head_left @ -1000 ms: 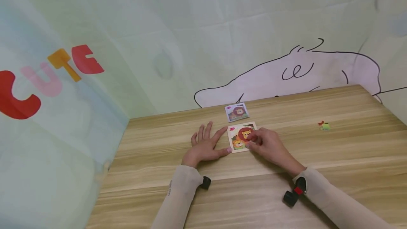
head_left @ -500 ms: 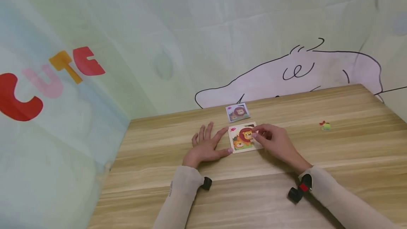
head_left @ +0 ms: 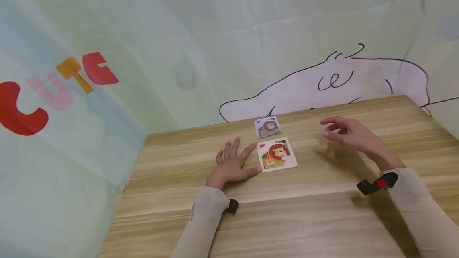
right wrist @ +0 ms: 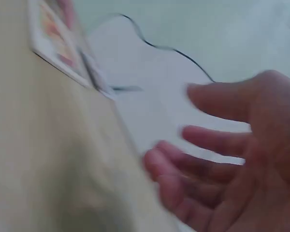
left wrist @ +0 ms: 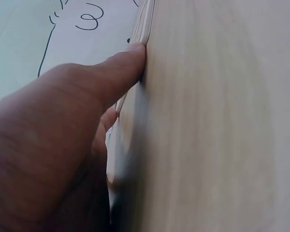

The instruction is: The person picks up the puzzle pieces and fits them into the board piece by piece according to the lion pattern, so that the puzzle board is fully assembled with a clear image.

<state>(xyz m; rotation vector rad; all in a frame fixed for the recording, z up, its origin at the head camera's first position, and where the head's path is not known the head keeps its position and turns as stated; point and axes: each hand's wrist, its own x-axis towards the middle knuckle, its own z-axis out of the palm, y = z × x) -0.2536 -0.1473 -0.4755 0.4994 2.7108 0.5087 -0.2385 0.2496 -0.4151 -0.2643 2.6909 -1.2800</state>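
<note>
A square lion jigsaw puzzle point(head_left: 275, 155) lies on the wooden table, its lower right part showing a pale bare patch. My left hand point(head_left: 231, 166) rests flat beside it, fingers spread, with thumb and index fingertip at its left edge. In the left wrist view the thumb point(left wrist: 113, 70) meets the side of the puzzle frame point(left wrist: 147, 21). To the right, my right hand point(head_left: 353, 134) hovers over the table with loosely bent fingers and nothing between them. The right wrist view shows that hand point(right wrist: 217, 159) blurred, thumb apart from the fingers, the puzzle point(right wrist: 55, 43) at upper left.
Just behind the puzzle lies a small picture card point(head_left: 267, 126) with the same lion scene. The table point(head_left: 287, 218) ends at a printed fabric backdrop point(head_left: 201, 71) at the back and left. My right hand covers the spot where a small green-and-red piece lay.
My right hand has let go at the puzzle's right side, lifted off and moved right, over where the green-and-red piece lay. The left hand has stayed in place.
</note>
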